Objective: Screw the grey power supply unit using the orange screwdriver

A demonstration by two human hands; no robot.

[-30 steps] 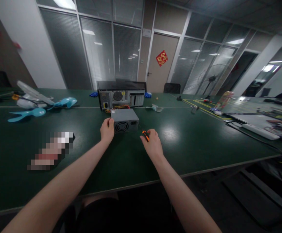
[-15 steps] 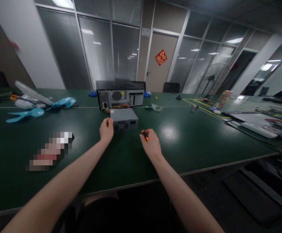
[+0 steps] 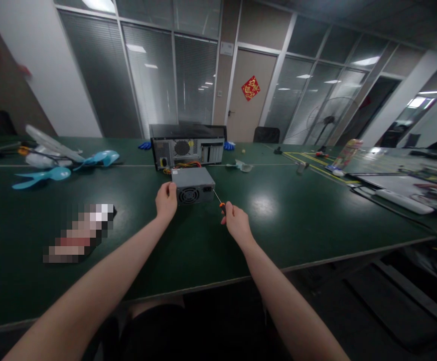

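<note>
A grey metal power supply box [image 3: 193, 176] with a round fan grille and a socket sits on the green table [image 3: 278, 225]. My left hand [image 3: 166, 200] is closed on its left front edge. In my right hand [image 3: 237, 219] is a screwdriver [image 3: 223, 206] with an orange and black handle. Its thin shaft points up and left, with the tip by the box's right front edge; whether it touches is too small to tell. Behind the box lies an open computer case [image 3: 184, 146], with yellow and red cables [image 3: 188, 165] between the two.
Light blue fan blades [image 3: 48, 175] lie at the left, near a blurred-out flat object [image 3: 83, 233]. A clear plastic bag [image 3: 242, 166] is right of the case. A bottle [image 3: 348, 154] and a laptop-like panel [image 3: 399, 190] are at the right.
The screwdriver has turned so that its shaft now shows, pointing at the box's right edge. My right hand has shifted slightly and its fingers have changed their hold. My left hand stays on the box.
</note>
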